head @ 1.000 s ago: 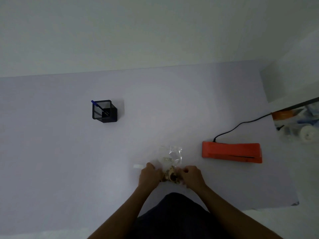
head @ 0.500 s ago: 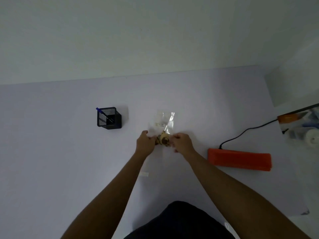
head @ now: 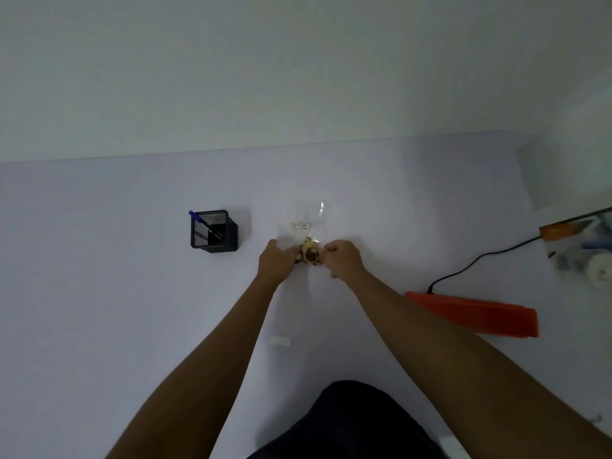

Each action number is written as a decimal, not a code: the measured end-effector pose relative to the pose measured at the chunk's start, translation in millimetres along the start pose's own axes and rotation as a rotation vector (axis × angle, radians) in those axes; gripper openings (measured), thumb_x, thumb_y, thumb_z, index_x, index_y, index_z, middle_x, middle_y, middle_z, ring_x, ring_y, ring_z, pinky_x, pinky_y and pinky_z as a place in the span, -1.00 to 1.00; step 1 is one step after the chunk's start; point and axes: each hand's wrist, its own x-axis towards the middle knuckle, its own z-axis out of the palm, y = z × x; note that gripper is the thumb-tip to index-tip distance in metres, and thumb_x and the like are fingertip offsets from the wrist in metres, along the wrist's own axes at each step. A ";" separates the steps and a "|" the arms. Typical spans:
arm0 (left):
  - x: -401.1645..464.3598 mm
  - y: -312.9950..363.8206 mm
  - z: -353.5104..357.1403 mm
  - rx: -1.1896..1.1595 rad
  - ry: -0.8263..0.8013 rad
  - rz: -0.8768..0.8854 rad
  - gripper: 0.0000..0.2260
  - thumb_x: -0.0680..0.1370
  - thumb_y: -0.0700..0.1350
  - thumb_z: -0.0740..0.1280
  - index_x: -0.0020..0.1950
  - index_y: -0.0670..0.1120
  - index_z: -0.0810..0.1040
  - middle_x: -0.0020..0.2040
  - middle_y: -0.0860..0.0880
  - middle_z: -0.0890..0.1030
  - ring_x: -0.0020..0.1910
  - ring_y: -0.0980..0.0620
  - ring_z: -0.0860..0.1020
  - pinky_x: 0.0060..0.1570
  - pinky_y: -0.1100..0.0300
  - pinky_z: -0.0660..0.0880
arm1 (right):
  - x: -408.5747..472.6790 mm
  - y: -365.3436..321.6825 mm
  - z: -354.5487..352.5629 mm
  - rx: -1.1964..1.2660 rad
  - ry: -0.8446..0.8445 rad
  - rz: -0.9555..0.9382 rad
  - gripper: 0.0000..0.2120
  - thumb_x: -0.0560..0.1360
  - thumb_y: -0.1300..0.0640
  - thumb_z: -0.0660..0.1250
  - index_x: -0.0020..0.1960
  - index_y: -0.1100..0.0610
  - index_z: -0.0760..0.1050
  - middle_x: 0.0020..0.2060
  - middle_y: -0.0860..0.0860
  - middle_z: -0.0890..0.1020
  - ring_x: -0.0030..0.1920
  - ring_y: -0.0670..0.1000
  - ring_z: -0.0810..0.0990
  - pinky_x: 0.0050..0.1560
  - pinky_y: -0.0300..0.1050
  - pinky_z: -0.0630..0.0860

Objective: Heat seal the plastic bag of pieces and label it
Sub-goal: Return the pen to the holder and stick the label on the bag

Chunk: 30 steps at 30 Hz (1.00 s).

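A clear plastic bag (head: 303,218) lies flat on the table's middle, holding tan and brown pieces (head: 309,255) at its near end. A small white label (head: 300,225) with dark writing is stuck on the bag. My left hand (head: 276,261) grips the bag's near left corner and my right hand (head: 342,260) grips its near right corner, with the pieces between them. The orange heat sealer (head: 473,314) lies shut on the table to the right, its black cable (head: 480,261) running off to the right.
A black mesh pen holder (head: 213,231) with a blue pen (head: 198,218) stands left of the bag. A small white paper strip (head: 280,341) lies between my forearms. Clutter (head: 586,253) sits past the table's right edge. The white wall rises behind the table.
Both hands have carried the bag from the near edge out to the middle of the table and laid it flat. The white strip stayed behind.
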 end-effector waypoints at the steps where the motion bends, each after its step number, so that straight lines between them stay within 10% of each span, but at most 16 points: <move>1: -3.4 -2.7 -0.4 0.016 0.004 0.012 -0.46 0.57 0.08 0.31 0.42 -0.21 0.33 0.32 -0.19 0.49 0.27 -0.18 0.47 0.26 -0.05 0.45 | -3.6 3.6 0.2 -0.004 0.006 -0.015 -0.83 0.48 0.18 0.34 -0.09 0.27 0.65 -0.17 0.23 0.69 -0.15 0.23 0.67 -0.12 0.18 0.67; 5: -24.0 -10.5 -0.1 0.120 0.083 0.059 -0.39 0.59 0.13 0.27 0.51 -0.19 0.22 0.41 -0.24 0.41 0.38 -0.24 0.36 0.33 -0.11 0.35 | -34.8 20.8 -1.7 -0.034 0.032 -0.080 -0.82 0.53 0.18 0.34 0.08 0.20 0.63 0.02 0.14 0.69 0.05 0.17 0.65 0.08 -0.02 0.58; 13: -97.4 -6.8 39.7 0.071 0.001 0.310 -0.55 0.60 0.11 0.27 0.36 -0.16 0.46 0.28 -0.15 0.55 0.26 -0.11 0.50 0.23 0.08 0.38 | -121.1 83.8 -16.3 0.022 0.130 -0.130 -0.80 0.57 0.19 0.32 0.15 0.18 0.62 0.03 0.06 0.69 -0.09 -0.10 0.58 -0.18 -0.60 0.36; 27: -167.7 36.0 189.0 0.183 -0.294 0.200 -0.26 0.56 0.35 0.08 0.50 -0.19 0.30 0.44 -0.18 0.42 0.38 -0.14 0.42 0.34 0.01 0.33 | -166.6 244.0 -142.0 0.500 0.481 0.344 -0.34 0.55 0.30 0.34 0.55 0.14 0.12 0.38 0.20 0.45 0.27 0.21 0.53 0.20 0.01 0.50; 30: -170.7 42.3 209.4 0.129 -0.333 0.105 -0.23 0.49 0.44 0.00 0.28 -0.18 0.49 0.22 -0.17 0.56 0.16 -0.10 0.53 0.24 0.00 0.42 | -156.1 262.5 -172.9 0.517 0.515 0.350 -0.29 0.53 0.36 0.32 0.57 0.13 0.09 0.43 0.22 0.40 0.38 0.26 0.44 0.34 0.11 0.43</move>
